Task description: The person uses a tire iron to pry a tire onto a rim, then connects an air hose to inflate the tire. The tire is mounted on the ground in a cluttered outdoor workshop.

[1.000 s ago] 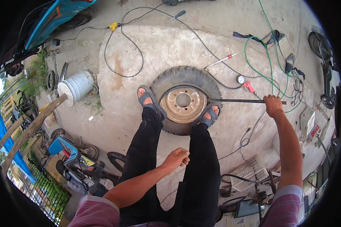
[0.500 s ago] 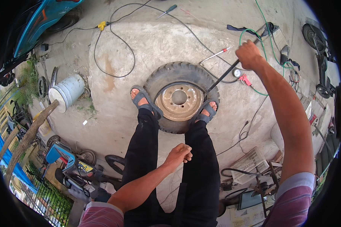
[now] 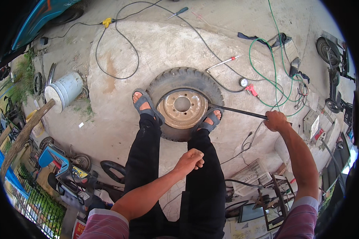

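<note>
A black tyre point(image 3: 179, 75) lies flat on the concrete, a rusty cream wheel rim point(image 3: 171, 113) set inside it. My sandalled feet stand on its left and right sides. Out to the right, my right hand point(image 3: 277, 120) is wrapped round the end of a long black pry bar point(image 3: 241, 112). The bar lies low and nearly level, its far tip at the rim's right edge beside my right foot, where the exact contact is hidden. My left hand point(image 3: 190, 163) hovers over my right leg, fingers curled closed with nothing visible in them.
A pressure gauge point(image 3: 243, 82) and red air gun point(image 3: 251, 90) lie right of the tyre, near a looped green hose point(image 3: 276, 75). A metal rod with a red collar point(image 3: 233, 58) is beyond. A bucket point(image 3: 70, 89) lies left; a white crate point(image 3: 252, 175) sits lower right.
My right hand has swung the pry bar down toward me and outward, from steeply raised to nearly level. My left hand has hardly moved.
</note>
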